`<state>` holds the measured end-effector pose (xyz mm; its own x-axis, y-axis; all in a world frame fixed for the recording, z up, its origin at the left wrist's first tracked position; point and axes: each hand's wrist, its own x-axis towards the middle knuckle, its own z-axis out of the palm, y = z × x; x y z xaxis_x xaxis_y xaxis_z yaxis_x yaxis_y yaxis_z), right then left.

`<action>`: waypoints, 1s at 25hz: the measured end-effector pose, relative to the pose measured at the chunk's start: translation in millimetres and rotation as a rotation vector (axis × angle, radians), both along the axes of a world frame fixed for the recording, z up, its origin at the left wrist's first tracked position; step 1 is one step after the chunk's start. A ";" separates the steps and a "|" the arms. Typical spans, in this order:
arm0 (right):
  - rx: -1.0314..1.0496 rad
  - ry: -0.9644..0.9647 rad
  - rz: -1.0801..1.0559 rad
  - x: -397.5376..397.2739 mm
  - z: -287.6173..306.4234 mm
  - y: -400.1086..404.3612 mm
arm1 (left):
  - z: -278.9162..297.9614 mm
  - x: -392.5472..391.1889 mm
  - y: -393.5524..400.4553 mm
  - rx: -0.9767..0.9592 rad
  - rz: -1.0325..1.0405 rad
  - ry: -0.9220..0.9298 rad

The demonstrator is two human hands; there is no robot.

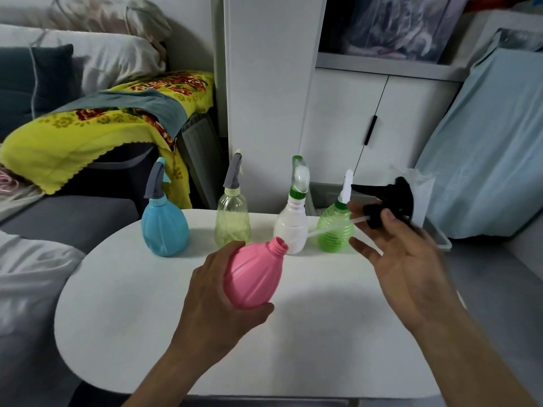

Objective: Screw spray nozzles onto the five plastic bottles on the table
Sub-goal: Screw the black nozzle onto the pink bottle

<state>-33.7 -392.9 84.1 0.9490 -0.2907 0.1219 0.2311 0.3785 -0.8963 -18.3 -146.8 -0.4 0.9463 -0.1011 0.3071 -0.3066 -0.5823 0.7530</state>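
The pink bottle (254, 276) is lifted off the table (323, 333), tilted so its open threaded neck points up and to the right, above the middle of the top. The left hand (217, 301) has it by the belly — thumb under the lower side, fingers wrapped around the back, closed firmly on it. The right hand (408, 259) is raised over the table's right side and grips the black spray nozzle (388, 201) by its collar between thumb and index finger; the other fingers are spread loosely open. The nozzle's trigger head points left, and its clear dip tube (335, 226) slants down-left toward the bottle's neck, its tip near the mouth but apart from it.

Along the far edge of the table stand four more bottles in a row, each upright with a nozzle on top: a blue bottle (164, 230) toward the far left, then a pale yellow-green bottle (233, 221), a white bottle (291, 227), and a green ribbed bottle (335, 230) — the last partly behind the dip tube and the right hand's fingers.
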 end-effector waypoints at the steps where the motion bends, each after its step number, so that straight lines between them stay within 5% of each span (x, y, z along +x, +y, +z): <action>1: -0.029 0.008 0.007 -1.1 -1.5 2.8 | -0.2 0.4 -0.6 0.005 -0.002 -0.005; 9: -0.326 0.087 0.116 -1.9 -24.1 34.5 | 1.6 -2.9 -5.6 0.061 -0.031 -0.109; 15: -0.584 0.177 0.206 -2.7 -28.7 40.4 | 9.1 -2.3 5.1 0.301 0.022 -0.379; 19: -0.436 0.233 0.426 -8.1 -13.0 24.7 | 14.5 -3.8 9.4 0.431 -0.003 -0.428; 25: -0.437 0.283 0.301 -4.9 -20.2 24.8 | 16.6 -6.5 6.7 0.522 -0.048 -0.498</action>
<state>-38.6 -368.1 63.9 0.9949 0.0157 -0.0993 -0.0989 -0.0272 -0.9947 -24.8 -140.1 16.2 0.6976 -0.3902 0.6009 -0.5747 -0.8055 0.1443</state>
